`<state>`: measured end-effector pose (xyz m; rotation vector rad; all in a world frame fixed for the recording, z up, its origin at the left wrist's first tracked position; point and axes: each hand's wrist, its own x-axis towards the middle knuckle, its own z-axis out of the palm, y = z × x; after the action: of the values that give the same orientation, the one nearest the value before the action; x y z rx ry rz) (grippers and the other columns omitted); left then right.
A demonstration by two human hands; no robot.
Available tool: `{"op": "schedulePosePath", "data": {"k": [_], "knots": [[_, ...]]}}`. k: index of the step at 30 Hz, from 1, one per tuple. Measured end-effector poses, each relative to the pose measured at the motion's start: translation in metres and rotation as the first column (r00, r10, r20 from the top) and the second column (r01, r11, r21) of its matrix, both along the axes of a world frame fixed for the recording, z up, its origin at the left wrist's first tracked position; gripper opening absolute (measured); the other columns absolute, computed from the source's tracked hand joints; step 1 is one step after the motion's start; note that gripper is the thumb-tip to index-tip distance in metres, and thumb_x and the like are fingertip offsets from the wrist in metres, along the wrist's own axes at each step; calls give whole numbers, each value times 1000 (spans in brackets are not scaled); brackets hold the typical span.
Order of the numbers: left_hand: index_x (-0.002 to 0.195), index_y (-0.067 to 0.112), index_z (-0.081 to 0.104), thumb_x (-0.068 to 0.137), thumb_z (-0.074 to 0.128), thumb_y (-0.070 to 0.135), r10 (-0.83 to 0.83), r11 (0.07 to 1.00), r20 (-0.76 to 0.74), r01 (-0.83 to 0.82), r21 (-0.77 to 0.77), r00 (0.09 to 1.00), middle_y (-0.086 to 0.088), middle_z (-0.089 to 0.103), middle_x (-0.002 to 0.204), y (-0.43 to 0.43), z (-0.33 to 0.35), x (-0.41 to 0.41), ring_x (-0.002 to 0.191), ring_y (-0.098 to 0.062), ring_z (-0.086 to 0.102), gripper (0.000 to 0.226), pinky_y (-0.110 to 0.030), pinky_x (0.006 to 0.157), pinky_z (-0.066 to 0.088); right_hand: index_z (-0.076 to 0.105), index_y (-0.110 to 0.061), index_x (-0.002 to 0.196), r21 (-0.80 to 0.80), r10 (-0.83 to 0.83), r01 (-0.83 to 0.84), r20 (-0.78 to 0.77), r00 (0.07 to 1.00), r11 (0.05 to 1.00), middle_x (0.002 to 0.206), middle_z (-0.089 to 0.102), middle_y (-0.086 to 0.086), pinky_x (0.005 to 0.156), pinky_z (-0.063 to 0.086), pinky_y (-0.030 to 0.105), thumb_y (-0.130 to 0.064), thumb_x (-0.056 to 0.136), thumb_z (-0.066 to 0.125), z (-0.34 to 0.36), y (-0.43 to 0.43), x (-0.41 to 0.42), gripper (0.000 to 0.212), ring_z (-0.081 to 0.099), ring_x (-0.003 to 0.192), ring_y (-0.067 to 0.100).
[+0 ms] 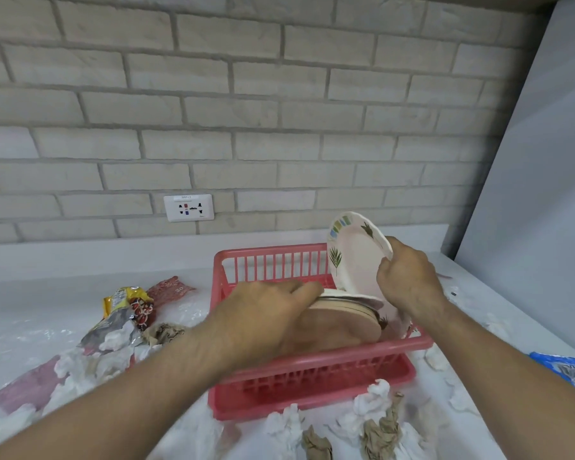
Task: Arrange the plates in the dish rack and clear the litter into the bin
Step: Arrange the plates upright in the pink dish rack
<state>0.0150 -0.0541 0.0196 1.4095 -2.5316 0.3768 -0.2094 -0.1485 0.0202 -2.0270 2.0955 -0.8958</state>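
A red plastic dish rack (pixel 312 370) stands on the white counter. My right hand (pixel 409 280) grips the rim of a white plate with leaf prints (pixel 352 260), held upright at the rack's right side. My left hand (pixel 263 313) rests on a tilted stack of plates (pixel 349 303) inside the rack, fingers over their top edge. Crumpled white and brown paper litter (pixel 375 413) lies in front of the rack, and snack wrappers (pixel 127 307) lie to its left. No bin is in view.
A brick wall with a white power socket (pixel 188 207) runs behind the counter. A tall white panel (pixel 538 194) closes the right side. A blue wrapper (pixel 565 370) lies at the right edge, a red wrapper (pixel 27 386) at the left.
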Motion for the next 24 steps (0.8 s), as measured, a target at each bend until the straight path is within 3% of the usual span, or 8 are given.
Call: {"op": "schedulePosePath", "data": {"k": [5,8,12,16,21,24], "knots": [[134,34,33,93,38,22,-6,1000,145,5,13,989,6,54,131,-26,31,17,106,-29,59,44,-40,85,48,51,-23,131,12,5,-5,-2,1000,1000,71,47,-3,46,29,23,-10,94,40,0,0,-2,40,46,63,19],[135,35,33,93,38,17,-107,990,254,127,-65,961,6,54,130,-41,50,23,107,-26,57,46,-40,85,49,51,-23,129,5,8,-8,-13,1000,1000,67,45,-6,45,27,22,-10,95,40,-1,-1,1,39,41,57,8],[128,33,32,87,53,7,-230,937,445,320,-137,865,7,56,122,-58,68,40,100,-22,56,53,-42,81,50,51,-23,130,9,1,-1,-5,1000,1000,67,46,-6,45,27,22,-9,95,39,-1,-2,0,40,41,57,8],[125,26,42,81,64,3,-361,841,618,531,-108,698,0,60,119,-63,63,52,103,-26,59,54,-44,85,48,51,-23,130,7,-3,3,-14,1000,1000,67,47,-6,45,29,24,-10,95,39,-2,-2,3,39,42,57,9],[122,24,48,72,76,3,-397,789,644,601,-125,654,-1,62,120,-64,55,64,108,-27,60,60,-43,88,49,49,-27,131,11,9,-9,-22,1000,1000,70,50,-4,47,32,25,-9,94,38,-4,-5,8,43,45,58,11],[119,23,51,67,81,3,-404,755,661,639,-149,632,-2,64,117,-65,50,69,108,-28,61,63,-55,96,45,50,-26,129,21,6,-5,-25,1000,1000,71,51,-3,46,32,25,-9,93,37,-4,-7,10,41,46,59,11]]}}
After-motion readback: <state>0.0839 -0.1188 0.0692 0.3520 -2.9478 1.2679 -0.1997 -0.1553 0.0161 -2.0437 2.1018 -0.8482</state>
